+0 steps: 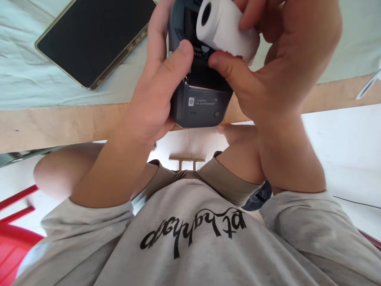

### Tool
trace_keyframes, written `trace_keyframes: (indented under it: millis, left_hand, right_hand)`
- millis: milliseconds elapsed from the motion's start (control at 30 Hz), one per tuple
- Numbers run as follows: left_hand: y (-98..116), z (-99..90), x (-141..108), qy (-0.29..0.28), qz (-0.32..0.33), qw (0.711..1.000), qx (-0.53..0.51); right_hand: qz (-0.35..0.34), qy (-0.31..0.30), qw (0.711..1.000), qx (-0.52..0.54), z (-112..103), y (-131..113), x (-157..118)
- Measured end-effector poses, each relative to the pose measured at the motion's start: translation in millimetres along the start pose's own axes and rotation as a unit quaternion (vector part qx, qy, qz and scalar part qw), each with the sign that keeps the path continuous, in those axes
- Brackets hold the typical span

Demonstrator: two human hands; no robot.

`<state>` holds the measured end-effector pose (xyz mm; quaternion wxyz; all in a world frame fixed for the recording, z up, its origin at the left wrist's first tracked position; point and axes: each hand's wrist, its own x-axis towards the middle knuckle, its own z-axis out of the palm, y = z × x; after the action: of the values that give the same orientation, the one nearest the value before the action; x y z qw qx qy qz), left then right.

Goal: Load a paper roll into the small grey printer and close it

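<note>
A dark grey handheld label printer [202, 105] is held up near the table's front edge, its inner compartment open. My left hand [162, 75] is wrapped round its left side, the thumb on the rim of the compartment. A white paper roll [228, 29] with a black core hole sits tilted over the right part of the compartment. My right hand [268, 59] grips the roll, fingers over its far end and thumb below it at the printer's edge. The lower rear of the printer is hidden by my hands.
A dark phone [95, 37] in a clear case lies on the pale cloth [18, 71] at the upper left. The wooden table edge [44, 127] crosses below. A white curved object [369, 85] is at the right edge; a red chair [18, 246] stands at lower left.
</note>
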<state>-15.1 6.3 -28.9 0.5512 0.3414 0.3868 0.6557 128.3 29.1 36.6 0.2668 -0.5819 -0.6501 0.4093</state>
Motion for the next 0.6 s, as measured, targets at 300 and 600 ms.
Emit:
trace_keyframes:
  millis: [300,600]
  left_hand:
    - [-1.2,1.6,1.1,-0.129,-0.045,0.990,-0.021]
    - [15.4,10.0,-11.6,-0.161,-0.044,0.982,-0.088]
  right_hand:
    - [-0.391,0.034,0.899,-0.194,-1.4,24.2,5.1]
    - [-0.411,0.124,0.888,-0.166,2.8,27.1,-3.8]
